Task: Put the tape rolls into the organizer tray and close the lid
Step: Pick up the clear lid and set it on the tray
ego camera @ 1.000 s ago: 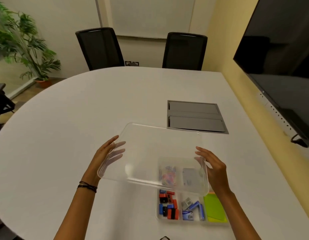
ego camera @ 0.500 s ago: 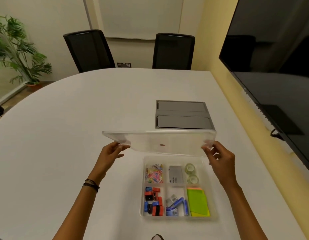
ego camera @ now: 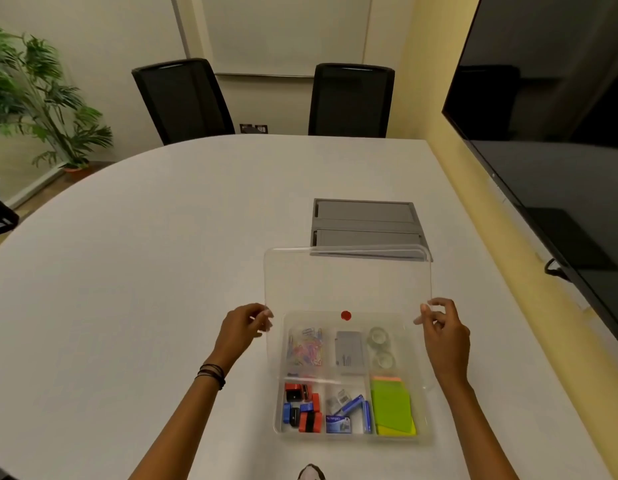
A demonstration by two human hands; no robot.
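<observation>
A clear organizer tray (ego camera: 278, 415) sits on the white table near me, split into several compartments. Two clear tape rolls (ego camera: 379, 348) lie in its far right compartment, seen through the lid. The clear plastic lid (ego camera: 347, 282), marked with a red dot, hangs tilted above the tray's far half, covering the far compartments. My left hand (ego camera: 243, 325) pinches the lid's left edge. My right hand (ego camera: 442, 327) pinches its right edge.
Other compartments hold coloured paper clips (ego camera: 306, 349), a grey box (ego camera: 349, 353), binder clips (ego camera: 302, 408), staple boxes (ego camera: 349, 412) and green sticky notes (ego camera: 392, 407). A grey cable hatch (ego camera: 364, 221) is set into the table beyond. Two black chairs (ego camera: 183, 98) stand at the far side; a screen (ego camera: 550, 133) is on the right.
The lid has swung from edge-on and level to tilted toward me, and has dropped lower over the tray's far half. Both hands moved right and down with it.
</observation>
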